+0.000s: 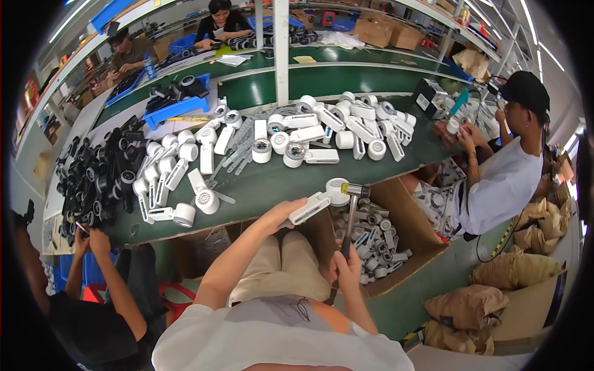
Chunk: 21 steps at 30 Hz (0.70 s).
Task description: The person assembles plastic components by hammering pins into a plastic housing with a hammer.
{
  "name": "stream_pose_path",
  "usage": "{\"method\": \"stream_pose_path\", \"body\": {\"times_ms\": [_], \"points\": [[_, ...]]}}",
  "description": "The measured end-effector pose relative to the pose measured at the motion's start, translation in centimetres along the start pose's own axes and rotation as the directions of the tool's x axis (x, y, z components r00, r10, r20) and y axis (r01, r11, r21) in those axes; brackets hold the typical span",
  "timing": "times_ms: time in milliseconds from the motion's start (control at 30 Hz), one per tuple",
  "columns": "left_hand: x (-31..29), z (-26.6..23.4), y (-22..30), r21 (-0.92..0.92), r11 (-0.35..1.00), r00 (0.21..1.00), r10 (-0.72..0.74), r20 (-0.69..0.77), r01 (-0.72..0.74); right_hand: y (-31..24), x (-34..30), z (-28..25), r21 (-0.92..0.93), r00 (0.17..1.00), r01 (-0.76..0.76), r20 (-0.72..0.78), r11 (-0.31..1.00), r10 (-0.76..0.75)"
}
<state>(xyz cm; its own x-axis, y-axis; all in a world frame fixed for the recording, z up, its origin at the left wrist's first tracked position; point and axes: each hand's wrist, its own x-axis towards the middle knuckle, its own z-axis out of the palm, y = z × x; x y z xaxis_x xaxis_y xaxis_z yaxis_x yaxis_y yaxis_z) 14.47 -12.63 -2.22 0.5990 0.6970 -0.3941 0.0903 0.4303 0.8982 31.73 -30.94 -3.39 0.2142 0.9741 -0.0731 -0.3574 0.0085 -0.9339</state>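
My left hand (pixel 283 215) is closed around the handle of a white handheld fan (pixel 309 208), its round head pointing away to the right. In my right hand (pixel 345 269) is a small hammer (pixel 351 222), gripped low on its dark handle and standing upright. The hammer's yellowish head is right beside the fan's round head; whether they touch I cannot tell. Beneath both lies an open cardboard box (pixel 405 247) holding many white and grey fan parts. On the green workbench (pixel 260 185) ahead, white fans (pixel 303 133) lie in a loose heap.
Black fan parts (pixel 99 173) are piled at the bench's left, near a blue tray (pixel 177 105). Co-workers sit on both sides: one in a white shirt (pixel 504 179), another in black (pixel 96 321). A white post (pixel 281 55) rises behind the bench. Brown sacks (pixel 467 306) lie right.
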Motion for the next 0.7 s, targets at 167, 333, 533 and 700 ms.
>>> {"method": "stream_pose_path", "body": {"times_ms": [167,333,533,700], "points": [[5.3,6.6,-2.8,0.873,0.337,0.836,0.533,0.133,-0.354,-0.7,-1.1,-2.1,0.072,0.989,0.089,-0.124,0.993,-0.08],[8.5,10.2,-0.2,0.893,0.134,0.59,0.79,0.166,-0.43,-1.1,-1.4,-2.9,0.116,0.98,0.105,-0.183,0.988,-0.083],[18.2,4.7,3.7,0.939,-0.159,0.597,0.8,-0.057,0.304,-0.9,-1.3,-2.9,0.108,0.984,0.096,-0.16,0.989,-0.078],[16.4,3.0,4.9,0.99,-0.077,0.743,0.668,-0.034,0.115,-0.4,-0.6,-2.2,0.096,0.991,0.06,-0.127,0.994,-0.048]]}}
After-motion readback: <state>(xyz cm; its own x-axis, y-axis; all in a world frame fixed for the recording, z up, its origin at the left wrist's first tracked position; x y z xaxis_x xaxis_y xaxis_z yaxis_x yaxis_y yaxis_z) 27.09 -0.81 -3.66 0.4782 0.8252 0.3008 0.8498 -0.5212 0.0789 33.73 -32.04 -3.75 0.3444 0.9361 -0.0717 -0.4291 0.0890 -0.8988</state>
